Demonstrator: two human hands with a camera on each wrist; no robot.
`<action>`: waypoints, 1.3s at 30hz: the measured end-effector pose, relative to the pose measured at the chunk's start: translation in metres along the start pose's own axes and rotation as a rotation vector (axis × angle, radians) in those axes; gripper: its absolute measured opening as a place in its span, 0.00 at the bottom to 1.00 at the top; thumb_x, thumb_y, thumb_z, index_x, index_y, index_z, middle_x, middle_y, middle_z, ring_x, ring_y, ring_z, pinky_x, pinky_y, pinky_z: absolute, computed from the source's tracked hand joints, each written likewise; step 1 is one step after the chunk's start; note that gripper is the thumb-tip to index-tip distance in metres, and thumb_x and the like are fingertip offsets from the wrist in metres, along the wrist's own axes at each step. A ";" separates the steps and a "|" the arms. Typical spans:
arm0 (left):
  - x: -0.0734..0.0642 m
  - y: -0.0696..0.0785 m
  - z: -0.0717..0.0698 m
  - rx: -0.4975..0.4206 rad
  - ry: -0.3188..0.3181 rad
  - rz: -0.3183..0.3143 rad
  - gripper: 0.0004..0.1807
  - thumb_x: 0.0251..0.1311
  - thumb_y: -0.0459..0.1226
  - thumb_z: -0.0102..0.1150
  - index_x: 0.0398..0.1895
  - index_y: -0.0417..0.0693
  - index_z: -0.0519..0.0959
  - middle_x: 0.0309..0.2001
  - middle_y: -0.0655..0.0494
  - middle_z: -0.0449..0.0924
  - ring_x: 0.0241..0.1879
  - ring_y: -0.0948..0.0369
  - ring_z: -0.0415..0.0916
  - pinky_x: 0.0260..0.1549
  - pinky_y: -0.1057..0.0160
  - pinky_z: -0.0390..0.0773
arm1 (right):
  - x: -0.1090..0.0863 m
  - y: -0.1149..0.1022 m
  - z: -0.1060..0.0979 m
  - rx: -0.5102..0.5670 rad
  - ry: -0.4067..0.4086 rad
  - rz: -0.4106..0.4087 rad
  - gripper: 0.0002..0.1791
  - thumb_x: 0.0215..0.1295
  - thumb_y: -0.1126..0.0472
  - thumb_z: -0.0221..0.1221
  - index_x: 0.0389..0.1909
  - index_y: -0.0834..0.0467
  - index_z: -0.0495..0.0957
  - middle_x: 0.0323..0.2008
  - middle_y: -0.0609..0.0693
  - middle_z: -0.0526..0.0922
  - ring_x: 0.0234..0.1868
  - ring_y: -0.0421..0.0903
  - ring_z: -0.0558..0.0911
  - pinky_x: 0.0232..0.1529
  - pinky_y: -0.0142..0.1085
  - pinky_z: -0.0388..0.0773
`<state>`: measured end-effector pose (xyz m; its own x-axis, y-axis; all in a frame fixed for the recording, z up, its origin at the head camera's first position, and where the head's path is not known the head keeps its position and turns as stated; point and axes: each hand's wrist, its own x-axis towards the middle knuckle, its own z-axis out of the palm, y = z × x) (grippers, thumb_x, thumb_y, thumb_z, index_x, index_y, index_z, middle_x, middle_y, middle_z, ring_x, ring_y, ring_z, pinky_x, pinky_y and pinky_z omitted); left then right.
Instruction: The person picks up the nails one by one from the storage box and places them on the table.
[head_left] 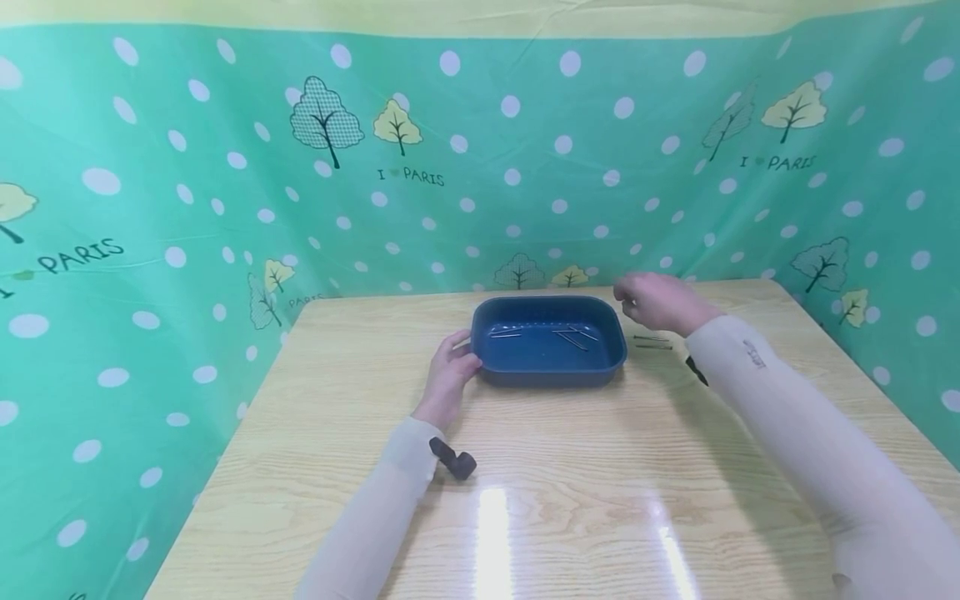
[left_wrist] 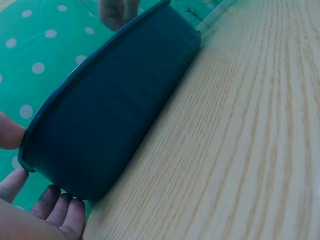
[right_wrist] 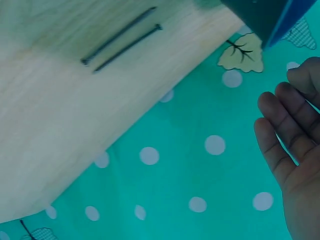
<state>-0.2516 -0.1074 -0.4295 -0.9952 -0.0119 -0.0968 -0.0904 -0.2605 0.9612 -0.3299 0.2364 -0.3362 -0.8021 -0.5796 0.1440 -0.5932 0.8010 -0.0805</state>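
loose nails point(right_wrist: 120, 35) by the blue tub point(head_left: 547, 378)

two lie on the table point(head_left: 585, 450) just right of the tub, more inside it. the pair runs sideways, nearly parallel, heads at opposite ends. they look light, stiff and slick, best pinched mid-length. the left hand point(head_left: 450, 375) grips the tub's end; the right hand point(head_left: 660, 302) hovers by its far right corner, fingers bent, holding what i cannot tell.

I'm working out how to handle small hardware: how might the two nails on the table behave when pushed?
The nails would probably roll or pivot, as their shafts look thin and straight with wider heads. Their metallic look suggests they'd stay stiff. The table looks smooth and glossy, so they may slide too.
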 end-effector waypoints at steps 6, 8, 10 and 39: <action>0.000 -0.001 -0.002 0.000 0.010 -0.003 0.34 0.50 0.24 0.51 0.66 0.44 0.64 0.62 0.36 0.66 0.61 0.45 0.68 0.59 0.51 0.68 | 0.016 -0.016 -0.004 -0.031 -0.026 -0.022 0.09 0.56 0.69 0.57 0.38 0.62 0.79 0.38 0.56 0.82 0.40 0.55 0.81 0.39 0.49 0.79; 0.001 -0.002 -0.003 0.004 0.011 -0.003 0.34 0.50 0.24 0.51 0.66 0.43 0.64 0.62 0.36 0.66 0.61 0.45 0.68 0.59 0.51 0.68 | 0.022 -0.022 -0.005 -0.043 -0.039 -0.021 0.09 0.57 0.69 0.57 0.38 0.62 0.79 0.39 0.56 0.82 0.41 0.55 0.81 0.39 0.49 0.79; 0.001 -0.002 -0.003 0.003 0.013 -0.005 0.34 0.51 0.24 0.51 0.66 0.43 0.64 0.62 0.36 0.67 0.60 0.45 0.68 0.59 0.51 0.68 | 0.027 -0.028 -0.005 -0.047 -0.050 -0.023 0.08 0.57 0.68 0.56 0.37 0.61 0.80 0.38 0.54 0.82 0.40 0.54 0.81 0.39 0.48 0.80; 0.003 -0.001 -0.001 -0.018 0.019 0.028 0.34 0.49 0.22 0.52 0.64 0.43 0.67 0.59 0.36 0.70 0.57 0.48 0.71 0.56 0.52 0.71 | 0.095 -0.092 0.020 -0.105 -0.137 -0.172 0.10 0.58 0.71 0.54 0.37 0.57 0.80 0.30 0.47 0.79 0.31 0.46 0.78 0.34 0.38 0.79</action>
<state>-0.2541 -0.1086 -0.4311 -0.9965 -0.0377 -0.0751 -0.0618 -0.2772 0.9588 -0.3526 0.1044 -0.3351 -0.6957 -0.7182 0.0111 -0.7175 0.6956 0.0373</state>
